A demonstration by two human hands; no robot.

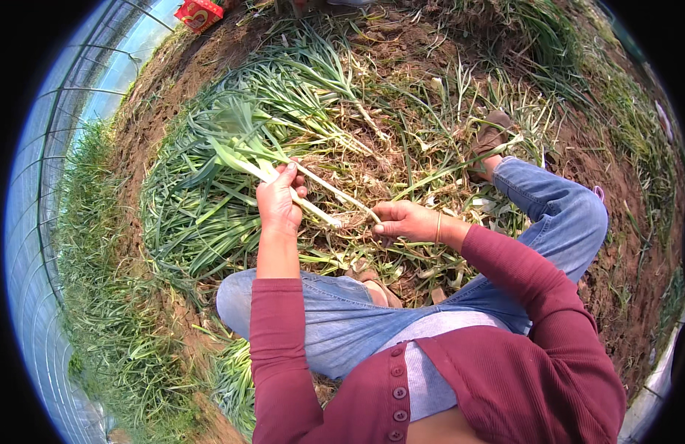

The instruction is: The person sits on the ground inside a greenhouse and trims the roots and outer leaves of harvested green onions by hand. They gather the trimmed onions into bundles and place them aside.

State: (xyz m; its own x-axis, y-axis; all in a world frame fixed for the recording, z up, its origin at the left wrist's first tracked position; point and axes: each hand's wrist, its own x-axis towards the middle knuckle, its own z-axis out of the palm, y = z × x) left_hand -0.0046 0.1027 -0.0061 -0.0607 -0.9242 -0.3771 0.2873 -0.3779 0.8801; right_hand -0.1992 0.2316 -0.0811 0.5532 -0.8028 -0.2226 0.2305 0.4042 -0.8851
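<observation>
My left hand (281,200) is closed around leek stalks, with their green leaves fanning out to the upper left. A thicker leek (314,210) runs below the thumb, its white root end pointing right. Beside it, a thinner leek stalk (337,191) slants down to my right hand (403,221), whose thumb and fingers pinch its lower end. The far fingers of my right hand are partly hidden. Under and left of my left hand spreads a large heap of leeks (198,222). Several more leeks (342,139) lie past my hands, with stringy roots towards the middle.
Stripped leaves and root scraps (431,255) litter the soil before me. My shoe (493,130) rests at the right. A red printed bag (199,15) sits at the far left, near plastic sheeting on a metal frame (42,183). Another leek bundle (234,383) lies beside my left knee.
</observation>
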